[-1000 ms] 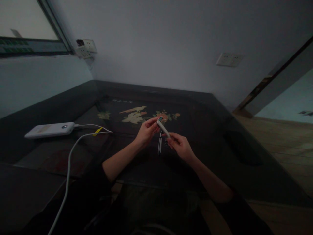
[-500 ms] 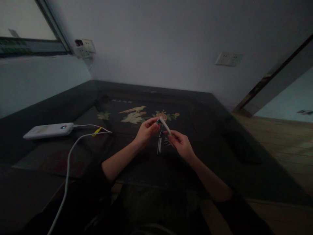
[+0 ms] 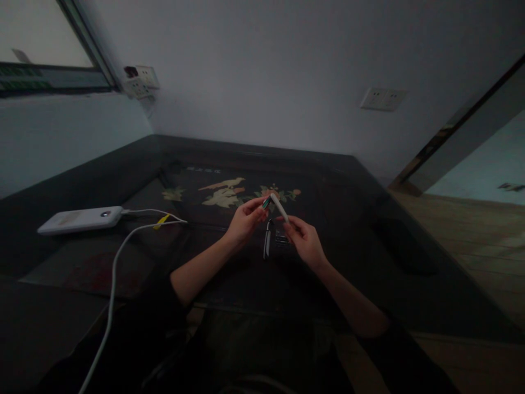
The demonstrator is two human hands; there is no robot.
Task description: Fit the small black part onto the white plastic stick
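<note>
Head camera view of two-handed work above a dark table point(image 3: 348, 295). The left hand point(image 3: 246, 219) pinches a small green-edged piece point(image 3: 267, 202) between thumb and fingers. The right hand point(image 3: 304, 241) grasps the lower end of a pale, slender strip point(image 3: 279, 207), which slants up toward the left fingertips. The upper end of the strip lies at or just beside the small piece; whether the two are joined cannot be told in the dim light. Both held items are raised over the tabletop, between the hands.

The step in hand appears to be close manipulation where strip and piece meet. Any further adjustment there would call for a steady left pinch, a light right grip and small changes of angle, since a slender part could slip or twist.

Below the strip, a narrow black-and-white object point(image 3: 267, 243) lies on the table, with small metallic items point(image 3: 281, 238) just beside it, near the right fingers; their kind is unclear. Well apart, on the left, rests a white device point(image 3: 80, 219) with a white cable point(image 3: 115, 273) and a yellow tag point(image 3: 161, 221). A double wall socket point(image 3: 384, 99) is mounted beyond the table.
</note>
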